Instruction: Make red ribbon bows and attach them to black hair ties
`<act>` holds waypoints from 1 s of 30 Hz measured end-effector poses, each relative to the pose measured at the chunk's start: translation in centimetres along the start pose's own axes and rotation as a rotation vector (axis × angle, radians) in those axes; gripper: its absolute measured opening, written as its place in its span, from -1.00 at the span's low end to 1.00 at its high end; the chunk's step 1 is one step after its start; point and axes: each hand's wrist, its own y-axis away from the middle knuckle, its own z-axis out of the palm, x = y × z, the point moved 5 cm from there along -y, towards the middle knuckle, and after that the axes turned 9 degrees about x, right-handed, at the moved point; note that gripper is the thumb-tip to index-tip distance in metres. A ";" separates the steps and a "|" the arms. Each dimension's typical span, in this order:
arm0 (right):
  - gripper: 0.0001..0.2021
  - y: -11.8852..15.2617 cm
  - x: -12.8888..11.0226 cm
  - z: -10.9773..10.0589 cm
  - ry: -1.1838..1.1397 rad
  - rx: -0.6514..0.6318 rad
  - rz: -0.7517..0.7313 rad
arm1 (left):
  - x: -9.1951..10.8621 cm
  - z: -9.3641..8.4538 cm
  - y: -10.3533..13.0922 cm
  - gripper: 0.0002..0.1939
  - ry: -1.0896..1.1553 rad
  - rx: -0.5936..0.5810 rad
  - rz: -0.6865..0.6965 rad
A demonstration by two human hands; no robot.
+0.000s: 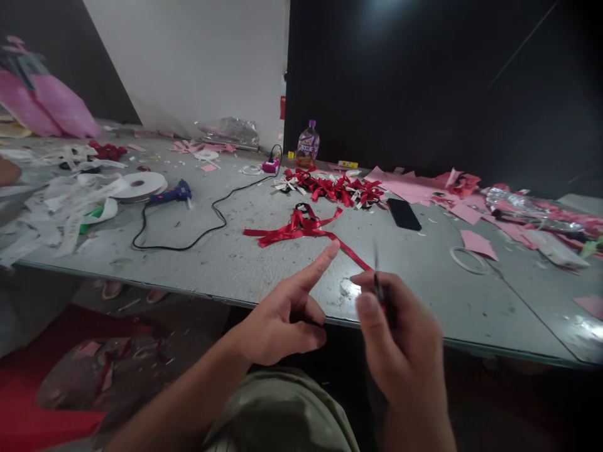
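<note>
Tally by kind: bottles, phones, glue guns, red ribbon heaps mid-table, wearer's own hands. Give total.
Bottles: 1, the purple-capped bottle
Phones: 1, the black phone
Glue guns: 1, the blue glue gun
Red ribbon heaps mid-table: 2, the far heap and the near heap
Own hands: 2, the left hand and the right hand
Total: 7

1. You wear dull green cloth [277, 411]; it could be a shirt or trousers, I can't tell which.
2. The cloth makes a round shape, with folds and darker, shady bits.
3. Your left hand [280, 320] and right hand [405, 339] are bare.
4. Your left forearm [193, 389] is bare too.
</note>
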 end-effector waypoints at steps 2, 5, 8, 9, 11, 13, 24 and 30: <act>-0.84 0.0 0.1 0.8 -0.033 -0.034 0.039 | 0.2 0.1 -0.1 0.06 -0.153 0.057 0.013; -0.90 -0.3 0.0 1.7 -0.050 -0.064 0.021 | 0.1 0.0 -0.1 0.05 -0.372 0.153 0.026; -0.88 -0.6 0.1 2.1 -0.064 -0.085 0.030 | -0.2 -0.2 -0.1 0.06 -0.542 0.203 0.035; -0.88 -0.7 0.2 2.1 -0.064 -0.091 0.033 | -0.2 -0.3 -0.2 0.06 -0.588 0.211 0.042; -0.86 -0.8 0.3 2.2 -0.058 -0.099 0.043 | -0.1 -0.3 -0.2 0.07 -0.667 0.215 0.069; -0.83 -0.8 0.6 2.3 -0.043 -0.105 0.056 | 0.0 -0.2 -0.4 0.07 -0.736 0.224 0.099; -0.83 -1.0 1.3 3.4 0.066 -0.104 -0.023 | -0.9 -1.0 -1.0 0.05 -0.674 0.236 0.124; -0.83 -0.9 1.7 3.7 -0.065 -0.154 0.086 | -1.6 -0.8 -1.2 0.04 -0.142 0.146 -0.004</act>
